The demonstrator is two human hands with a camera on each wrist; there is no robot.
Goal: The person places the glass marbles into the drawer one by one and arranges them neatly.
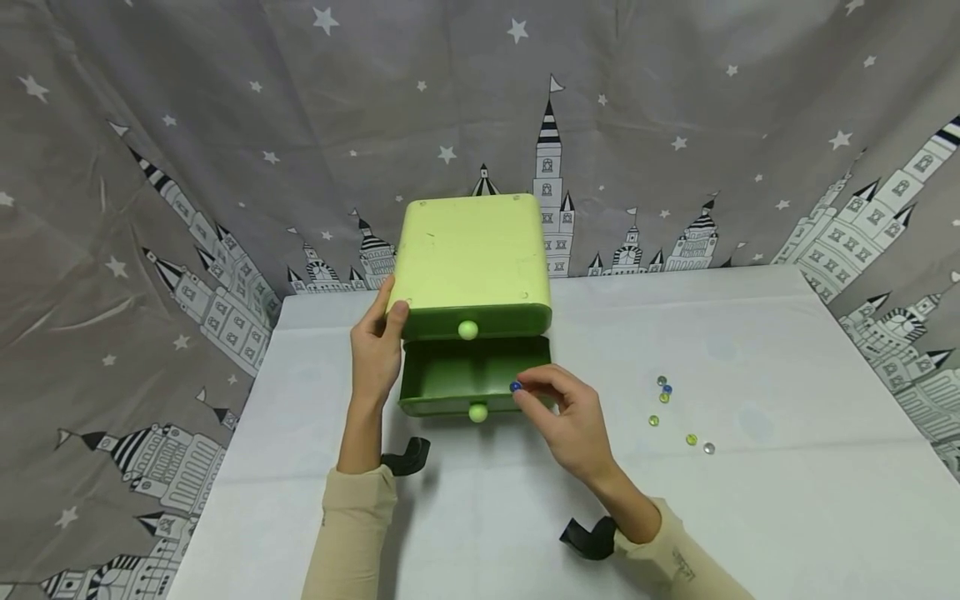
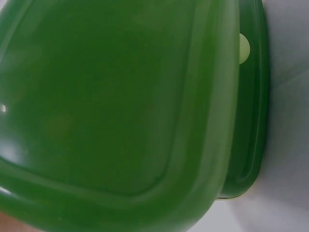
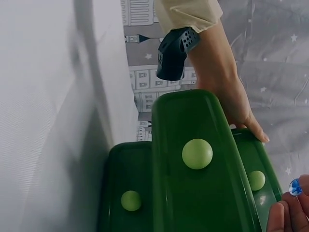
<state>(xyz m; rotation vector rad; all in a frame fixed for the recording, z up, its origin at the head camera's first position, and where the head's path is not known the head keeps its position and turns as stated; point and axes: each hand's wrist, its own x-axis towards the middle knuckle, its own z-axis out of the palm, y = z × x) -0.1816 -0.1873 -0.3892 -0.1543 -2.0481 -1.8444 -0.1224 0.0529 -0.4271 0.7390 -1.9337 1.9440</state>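
Note:
A small cabinet point(image 1: 472, 250) with a pale yellow-green top and green drawers stands near the back of the table. Three drawer fronts show in the right wrist view, and the middle drawer point(image 3: 198, 193) is pulled out. My left hand point(image 1: 378, 342) holds the cabinet's left side, thumb at the top front corner; its other fingers are partly hidden. Between right thumb and fingertips I pinch a blue glass marble point(image 1: 515, 387), with the right hand point(image 1: 570, 417) over the right front of the pulled-out drawer. The drawer's visible inside is bare green.
Several clear, yellow-green and blue glass marbles point(image 1: 654, 421) lie on the white tablecloth point(image 1: 810, 500), right of the cabinet. Grey curtain point(image 1: 637, 125) printed with castles and stars hangs close behind. Round pale knobs point(image 3: 197, 154) stick out from the drawer fronts.

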